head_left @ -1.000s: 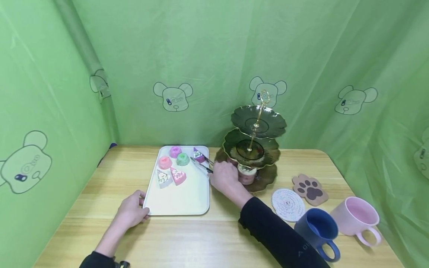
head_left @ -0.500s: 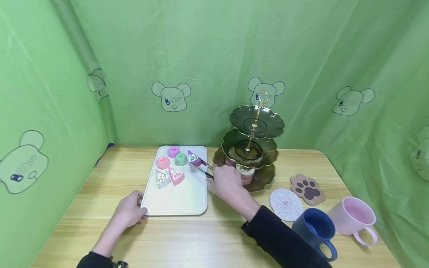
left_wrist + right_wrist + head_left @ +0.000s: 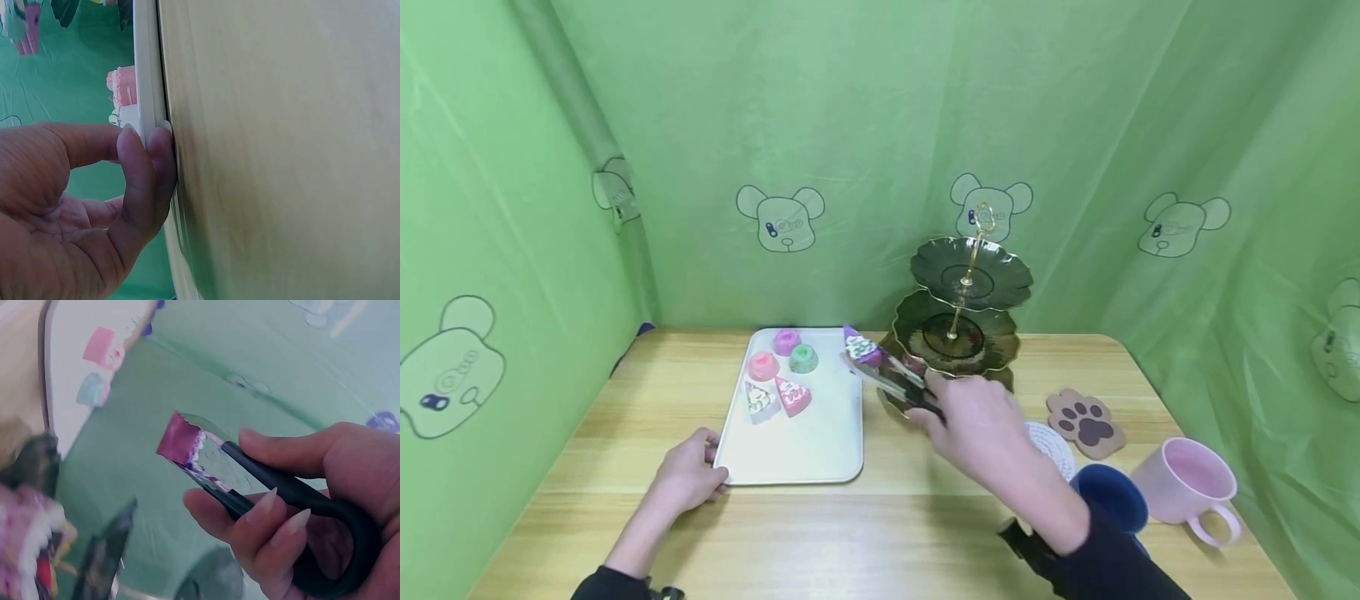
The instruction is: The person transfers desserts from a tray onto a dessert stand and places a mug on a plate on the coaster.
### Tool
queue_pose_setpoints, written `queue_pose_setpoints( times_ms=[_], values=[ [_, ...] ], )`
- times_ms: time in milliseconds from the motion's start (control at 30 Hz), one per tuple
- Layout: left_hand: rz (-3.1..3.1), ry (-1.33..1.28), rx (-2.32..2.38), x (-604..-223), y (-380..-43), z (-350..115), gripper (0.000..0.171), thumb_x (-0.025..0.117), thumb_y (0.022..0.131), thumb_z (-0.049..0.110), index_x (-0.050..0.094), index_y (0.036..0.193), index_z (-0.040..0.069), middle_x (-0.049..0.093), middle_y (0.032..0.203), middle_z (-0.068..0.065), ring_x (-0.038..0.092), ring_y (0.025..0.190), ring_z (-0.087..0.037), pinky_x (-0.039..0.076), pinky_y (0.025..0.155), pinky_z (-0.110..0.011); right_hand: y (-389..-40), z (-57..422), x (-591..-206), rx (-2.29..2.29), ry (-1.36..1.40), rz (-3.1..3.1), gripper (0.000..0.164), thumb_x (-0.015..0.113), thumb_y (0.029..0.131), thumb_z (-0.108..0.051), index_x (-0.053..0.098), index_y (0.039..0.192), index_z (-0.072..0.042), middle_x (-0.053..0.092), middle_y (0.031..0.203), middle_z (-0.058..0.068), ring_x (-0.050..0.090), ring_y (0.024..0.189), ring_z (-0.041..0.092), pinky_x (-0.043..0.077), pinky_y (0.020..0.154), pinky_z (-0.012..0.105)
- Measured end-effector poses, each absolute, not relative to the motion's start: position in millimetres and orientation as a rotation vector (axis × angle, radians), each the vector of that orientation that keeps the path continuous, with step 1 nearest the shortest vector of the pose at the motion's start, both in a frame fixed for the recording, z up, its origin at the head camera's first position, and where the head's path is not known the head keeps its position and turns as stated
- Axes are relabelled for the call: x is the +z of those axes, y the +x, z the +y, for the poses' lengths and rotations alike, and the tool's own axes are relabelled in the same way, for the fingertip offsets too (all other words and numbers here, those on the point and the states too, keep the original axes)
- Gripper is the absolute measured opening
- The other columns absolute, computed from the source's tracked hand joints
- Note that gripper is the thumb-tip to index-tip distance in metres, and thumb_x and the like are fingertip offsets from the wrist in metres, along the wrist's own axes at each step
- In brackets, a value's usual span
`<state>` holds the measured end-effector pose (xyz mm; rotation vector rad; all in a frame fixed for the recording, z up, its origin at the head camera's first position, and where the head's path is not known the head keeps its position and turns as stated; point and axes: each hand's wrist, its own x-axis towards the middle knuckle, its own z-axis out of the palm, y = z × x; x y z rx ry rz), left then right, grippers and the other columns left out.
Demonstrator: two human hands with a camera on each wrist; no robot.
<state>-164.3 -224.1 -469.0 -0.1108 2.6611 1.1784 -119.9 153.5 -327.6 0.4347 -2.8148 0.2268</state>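
Note:
My right hand [image 3: 981,425] grips black-handled tongs [image 3: 275,481], thumb on one arm and fingers on the other. Between the tong tips is a purple toy cake slice [image 3: 863,348] with white icing, lifted above the right edge of the white tray [image 3: 797,454]. At the tray's near left corner, my left hand [image 3: 688,472] pinches the rim between thumb and fingers. Still lying on the tray are a white cake slice [image 3: 762,402], a pink cake slice [image 3: 793,397], and pink [image 3: 763,366], green [image 3: 803,358] and purple [image 3: 787,342] ring-shaped cakes.
A three-tier dark green stand [image 3: 972,275] with gold trim stands right of the tray; a cake on its bottom tier is largely hidden. To the right lie a round woven coaster [image 3: 1051,446], a paw coaster [image 3: 1086,423], a blue mug [image 3: 1108,496] and a pink mug [image 3: 1183,483].
The tongs have closed on the purple cake slice and lifted it off the tray. My right hand has moved right and nearer. The left hand stays at the tray corner.

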Motion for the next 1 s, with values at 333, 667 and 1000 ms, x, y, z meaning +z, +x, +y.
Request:
queue_pose_setpoints(
  times_ms=[333, 667, 1000],
  values=[
    [2.651, -0.125, 1.18, -470, -165, -225, 0.055, 0.065, 0.085, -0.012, 0.046, 0.136, -0.016, 0.058, 0.111, -0.028, 0.07, 0.068, -0.018, 0.065, 0.057, -0.031, -97, 225, -312, 0.232, 0.258, -2.86, 0.03, 0.074, 0.098, -0.041, 0.06, 0.093, -0.015, 0.046, 0.06, 0.0, 0.044, 0.051, 0.022, 0.03, 0.04, 0.034],
    [2.651, -0.112, 1.2, -468, -164, -224, 0.054, 0.065, 0.084, -0.012, 0.046, 0.135, -0.017, 0.059, 0.11, -0.028, 0.069, 0.067, -0.018, 0.065, 0.056, -0.032, -101, 259, -317, 0.133, 0.177, -2.863, 0.035, 0.076, 0.097, -0.039, 0.058, 0.086, -0.01, 0.046, 0.059, 0.002, 0.044, 0.051, 0.025, 0.032, 0.04, 0.036],
    [2.649, -0.123, 1.212, -469, -164, -225, 0.056, 0.065, 0.082, -0.012, 0.047, 0.135, -0.016, 0.06, 0.109, -0.027, 0.07, 0.066, -0.019, 0.066, 0.057, -0.032, -131, 263, -321, 0.13, 0.127, -2.918, 0.036, 0.075, 0.098, -0.037, 0.057, 0.083, -0.01, 0.046, 0.06, 0.003, 0.045, 0.051, 0.024, 0.031, 0.042, 0.034]
  ],
)
